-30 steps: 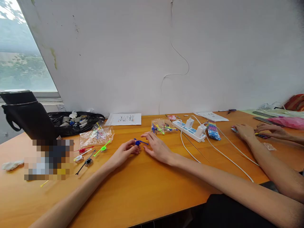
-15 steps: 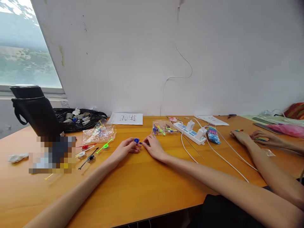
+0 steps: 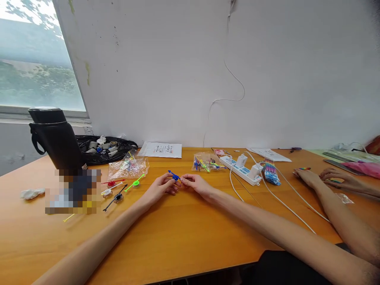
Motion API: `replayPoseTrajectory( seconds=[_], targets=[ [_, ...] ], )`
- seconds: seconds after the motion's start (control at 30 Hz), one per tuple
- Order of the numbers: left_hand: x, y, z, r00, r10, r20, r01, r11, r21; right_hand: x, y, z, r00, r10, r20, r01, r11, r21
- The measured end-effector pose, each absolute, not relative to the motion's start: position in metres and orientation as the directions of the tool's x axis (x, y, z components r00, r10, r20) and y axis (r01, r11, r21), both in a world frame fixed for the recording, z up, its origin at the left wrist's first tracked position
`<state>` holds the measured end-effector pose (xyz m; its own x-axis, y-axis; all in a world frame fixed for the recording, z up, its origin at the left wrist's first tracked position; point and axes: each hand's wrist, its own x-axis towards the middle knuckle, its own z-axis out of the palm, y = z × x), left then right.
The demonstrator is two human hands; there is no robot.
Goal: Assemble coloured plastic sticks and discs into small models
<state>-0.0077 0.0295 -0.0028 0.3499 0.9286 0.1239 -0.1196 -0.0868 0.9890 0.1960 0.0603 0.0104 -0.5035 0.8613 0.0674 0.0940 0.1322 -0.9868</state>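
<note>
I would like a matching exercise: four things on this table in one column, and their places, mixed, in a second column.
Things:
1. blue pointer piece
2. black flask
3. white power strip
4. green pointer piece

Places:
A. beside the window, far left
B. between the left hand and right hand
C. lying in front of the clear bag
D. right of the hands, with chargers plugged in

Pairs: 1-B, 2-A, 3-D, 4-C

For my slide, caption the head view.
Both hands, left hand and right hand, pinch a small blue stick piece over an orange table.
</note>
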Motion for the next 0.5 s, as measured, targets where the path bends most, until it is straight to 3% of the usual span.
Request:
replayPoseTrajectory(
  seconds=[0.5],
  targets=[
    [-0.007, 0.027, -0.002, 0.314, 0.937, 0.155, -0.011, -0.159, 0.987, 0.186, 0.053, 0.001, -0.465, 0.875, 0.134, 0.183, 0.243, -0.953]
  ],
)
